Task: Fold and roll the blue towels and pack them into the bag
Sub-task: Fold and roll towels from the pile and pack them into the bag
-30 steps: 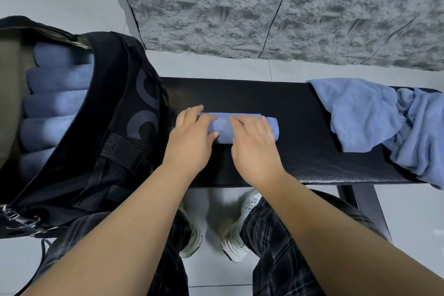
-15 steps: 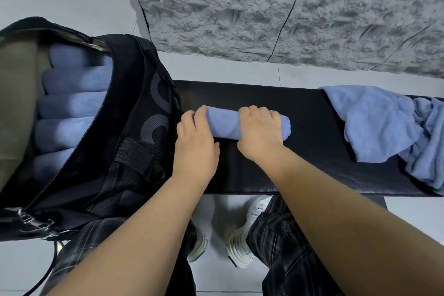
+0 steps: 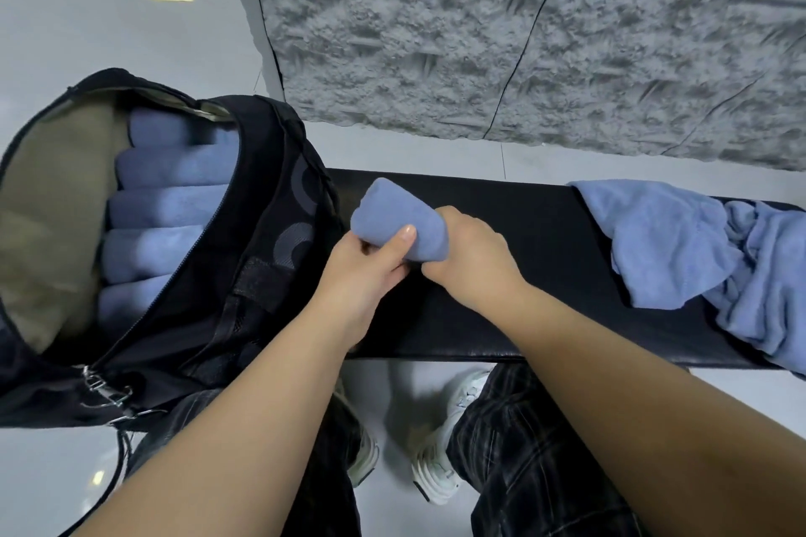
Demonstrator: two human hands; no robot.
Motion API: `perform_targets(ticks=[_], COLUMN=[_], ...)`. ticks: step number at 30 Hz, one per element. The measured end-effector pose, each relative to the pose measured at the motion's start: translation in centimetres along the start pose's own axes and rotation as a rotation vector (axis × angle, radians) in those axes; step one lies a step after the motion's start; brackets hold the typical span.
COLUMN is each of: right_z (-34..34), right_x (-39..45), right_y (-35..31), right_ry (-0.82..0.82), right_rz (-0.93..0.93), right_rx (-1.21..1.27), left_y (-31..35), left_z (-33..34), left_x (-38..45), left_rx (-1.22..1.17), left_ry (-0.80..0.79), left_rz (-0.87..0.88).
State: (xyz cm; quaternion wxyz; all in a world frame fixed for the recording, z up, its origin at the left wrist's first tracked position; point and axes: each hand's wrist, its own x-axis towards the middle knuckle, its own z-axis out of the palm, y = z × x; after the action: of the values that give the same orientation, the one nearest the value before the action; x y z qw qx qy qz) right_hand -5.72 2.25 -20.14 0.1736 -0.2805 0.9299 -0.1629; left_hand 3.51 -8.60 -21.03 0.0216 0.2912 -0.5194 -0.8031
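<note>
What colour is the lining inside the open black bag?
The inner lining of the black bag is olive-khaki, seen best in the head view.

Both hands hold a rolled blue towel (image 3: 399, 220) tilted up off the black table (image 3: 545, 296): the left hand (image 3: 370, 270) has its thumb pressed across the roll's near end, and the right hand (image 3: 471, 255) keeps a curled grip on the roll's right side. To the left, an open black bag (image 3: 244, 275) with a tan lining holds a stacked row of rolled blue towels (image 3: 170, 209). At the table's right end lies a loose heap of unfolded blue towels (image 3: 680, 249), and below the table edge show plaid trousers (image 3: 523, 449) and white shoes (image 3: 436, 475) on the grey floor (image 3: 87, 35).
</note>
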Motion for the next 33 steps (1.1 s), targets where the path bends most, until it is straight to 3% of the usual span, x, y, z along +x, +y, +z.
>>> perform_targets(ticks=[4, 11, 22, 27, 29, 33], right_z=[-2.4, -4.7, -5.8, -6.1, -5.8, -4.7], right_x=[-1.8, -2.2, -2.3, -1.0, 0.1, 2.1], right_y=[-2.5, -7.7, -16.0, -18.5, -19.4, -22.1], right_ry=[-0.049, -0.233, -0.2, -0.12, -0.095, -0.161], right_rz=[-0.066, -0.232, -0.403, -0.347, -0.253, -0.147], right_rx=[0.236, 0.123, 0.423, 0.709, 0.854, 0.999], left_y=[2.4, 6.2, 13.2, 15.6, 16.2, 16.9], left_z=[0.1, -2.9, -8.7, -11.6, -13.2, -16.0], left_x=[-1.5, -4.9, -9.1, -8.6, -7.9, -6.5], left_rx=[-0.005, 0.06, 0.189, 0.338, 0.5, 1.12], left_ry=[0.015, 0.067, 0.093, 0.242, 0.339, 0.426], left_rz=[0.116, 0.22, 0.317, 0.401, 0.465, 0.58])
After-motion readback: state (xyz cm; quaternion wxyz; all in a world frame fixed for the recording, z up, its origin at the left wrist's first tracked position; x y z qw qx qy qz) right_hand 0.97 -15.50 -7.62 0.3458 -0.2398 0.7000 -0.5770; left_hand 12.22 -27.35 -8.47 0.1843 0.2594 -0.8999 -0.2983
